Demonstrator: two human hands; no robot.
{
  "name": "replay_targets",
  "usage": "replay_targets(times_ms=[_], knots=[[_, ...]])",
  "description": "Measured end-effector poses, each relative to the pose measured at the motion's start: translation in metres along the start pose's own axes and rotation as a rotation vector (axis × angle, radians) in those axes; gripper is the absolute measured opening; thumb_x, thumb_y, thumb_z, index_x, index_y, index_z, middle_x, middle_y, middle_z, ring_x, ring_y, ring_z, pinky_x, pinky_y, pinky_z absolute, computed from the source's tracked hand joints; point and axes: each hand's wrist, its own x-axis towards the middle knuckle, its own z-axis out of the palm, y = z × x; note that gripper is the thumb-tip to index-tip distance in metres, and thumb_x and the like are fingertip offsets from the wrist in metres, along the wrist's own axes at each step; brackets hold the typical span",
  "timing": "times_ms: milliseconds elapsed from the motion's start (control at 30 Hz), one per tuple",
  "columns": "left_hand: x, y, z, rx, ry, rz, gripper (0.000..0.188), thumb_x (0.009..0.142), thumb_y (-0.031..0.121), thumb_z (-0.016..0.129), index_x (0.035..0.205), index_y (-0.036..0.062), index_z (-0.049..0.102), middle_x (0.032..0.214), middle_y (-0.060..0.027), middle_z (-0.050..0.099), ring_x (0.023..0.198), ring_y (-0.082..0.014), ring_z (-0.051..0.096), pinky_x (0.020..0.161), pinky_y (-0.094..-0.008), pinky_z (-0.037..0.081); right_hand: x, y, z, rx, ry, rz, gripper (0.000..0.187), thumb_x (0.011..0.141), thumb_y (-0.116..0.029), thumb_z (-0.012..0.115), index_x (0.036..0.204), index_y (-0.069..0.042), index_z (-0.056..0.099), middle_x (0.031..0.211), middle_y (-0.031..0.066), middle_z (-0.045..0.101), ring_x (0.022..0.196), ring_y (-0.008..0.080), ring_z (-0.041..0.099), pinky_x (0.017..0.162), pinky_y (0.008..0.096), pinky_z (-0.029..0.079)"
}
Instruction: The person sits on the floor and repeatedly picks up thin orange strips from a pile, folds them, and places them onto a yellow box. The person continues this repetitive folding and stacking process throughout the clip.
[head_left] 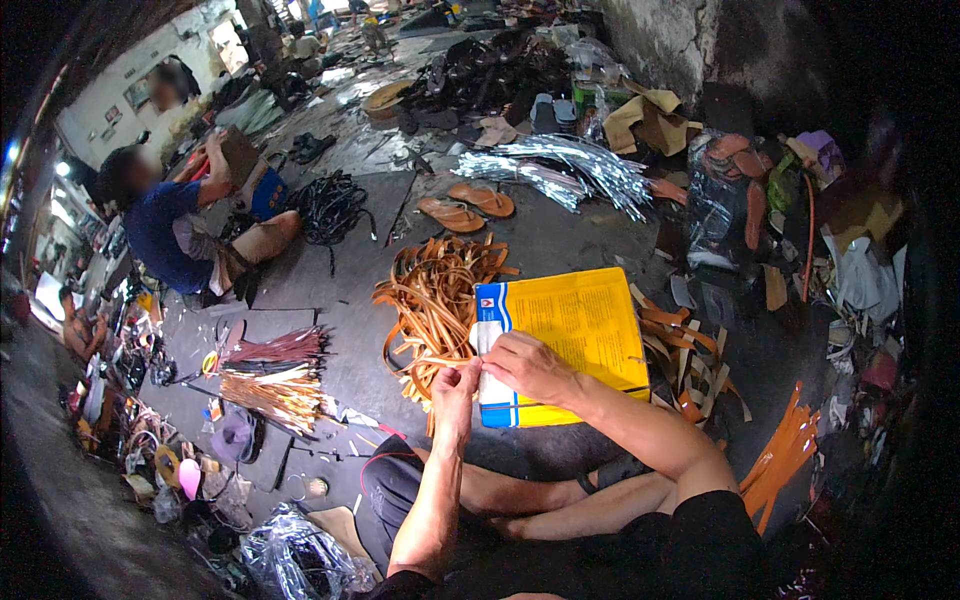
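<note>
My left hand (457, 392) pinches a tan leather-like strap (440, 360) beside the left edge of a yellow, blue and white board or flattened box (585, 320). My right hand (532, 366) rests over the board's left part. Its fingertips are closed against the left hand's, at the same strap, whose end is hidden between them. The board lies in front of me, above my crossed legs. A tangled heap of tan straps (430, 290) lies just left of it, and the held strap runs into that heap.
Two brown sandals (465, 208) and a silver strip bundle (560, 170) lie beyond the heap. Dark red strips (275, 348) and gold strips (270, 390) are at left, orange strips (780, 455) at right. Another person (165, 225) sits at far left, near black cords (330, 208).
</note>
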Motion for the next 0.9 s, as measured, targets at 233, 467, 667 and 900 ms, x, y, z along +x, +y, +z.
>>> replay_targets(times_ms=[233, 467, 667, 900], knots=[[0.003, -0.002, 0.005, 0.278, 0.094, 0.139, 0.022, 0.090, 0.021, 0.067, 0.081, 0.0018, 0.061, 0.068, 0.0032, 0.056, 0.059, -0.0038, 0.045, 0.051, -0.0219, 0.037, -0.003, -0.017, -0.012, -0.042, -0.013, 0.034, 0.008, 0.080, -0.007, 0.065, 0.083, -0.002, 0.059, 0.080, 0.0117, 0.057, 0.078, 0.0288, 0.059, 0.070, 0.0381, 0.050], [0.000, 0.002, 0.005, 0.370, 0.116, 0.117, 0.029, 0.088, 0.025, 0.068, 0.082, -0.0021, 0.061, 0.070, -0.0021, 0.059, 0.062, -0.0079, 0.050, 0.054, -0.0247, 0.041, -0.008, -0.034, -0.016, -0.134, -0.125, 0.070, 0.013, 0.082, -0.009, 0.064, 0.089, 0.000, 0.060, 0.085, 0.0136, 0.057, 0.081, 0.0306, 0.059, 0.073, 0.0401, 0.049], [0.003, 0.001, 0.005, 0.341, 0.068, 0.109, 0.029, 0.089, 0.025, 0.066, 0.087, -0.0026, 0.060, 0.076, -0.0035, 0.061, 0.065, -0.0087, 0.052, 0.057, -0.0253, 0.043, -0.003, -0.036, -0.017, -0.028, -0.084, 0.257, 0.025, 0.086, -0.015, 0.062, 0.103, 0.003, 0.061, 0.095, 0.0133, 0.056, 0.088, 0.0299, 0.056, 0.080, 0.0395, 0.047], [0.001, -0.006, -0.013, -0.658, 0.146, -0.238, 0.013, 0.093, 0.021, 0.057, 0.096, 0.0076, 0.059, 0.084, -0.0009, 0.060, 0.078, -0.0118, 0.057, 0.077, -0.0314, 0.047, -0.004, -0.055, -0.011, -0.266, -0.183, 0.191, 0.040, 0.085, -0.020, 0.065, 0.118, 0.002, 0.057, 0.101, 0.0125, 0.056, 0.095, 0.0297, 0.054, 0.084, 0.0407, 0.044]])
